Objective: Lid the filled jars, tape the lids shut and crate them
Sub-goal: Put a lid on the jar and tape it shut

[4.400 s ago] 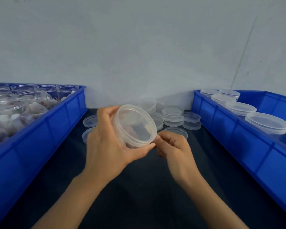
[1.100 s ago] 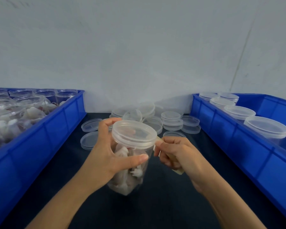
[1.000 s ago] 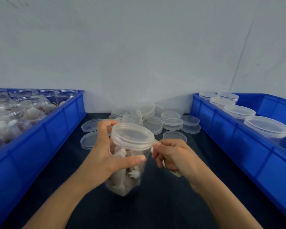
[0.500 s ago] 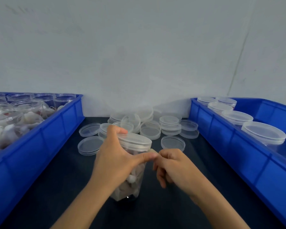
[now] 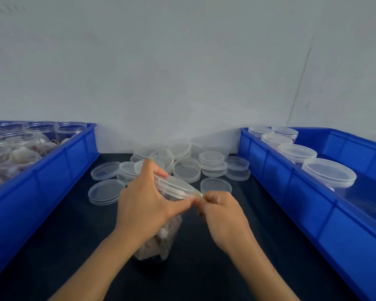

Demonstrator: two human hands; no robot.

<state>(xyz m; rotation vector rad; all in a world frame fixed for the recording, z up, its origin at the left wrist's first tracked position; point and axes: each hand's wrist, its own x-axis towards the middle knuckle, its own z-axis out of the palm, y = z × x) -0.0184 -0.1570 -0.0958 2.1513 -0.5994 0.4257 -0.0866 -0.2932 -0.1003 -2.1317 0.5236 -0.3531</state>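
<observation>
A clear filled jar (image 5: pixel 161 237) stands on the dark table in the middle, a clear lid (image 5: pixel 174 186) on its top. My left hand (image 5: pixel 143 203) grips the jar just under the lid, thumb reaching to the lid's right edge. My right hand (image 5: pixel 221 211) pinches a short yellowish strip of tape (image 5: pixel 198 194) at that same edge. The jar holds pale pieces, partly hidden by my left hand.
Several loose clear lids (image 5: pixel 187 166) lie piled at the back of the table. A blue crate (image 5: pixel 52 170) on the left holds open filled jars. Lidded jars (image 5: pixel 328 174) stand in a blue crate (image 5: pixel 291 185) on the right. A grey wall rises behind.
The jar came down from being held tilted in the air and now stands on the table. My right hand has stayed at the lid's right edge with the tape.
</observation>
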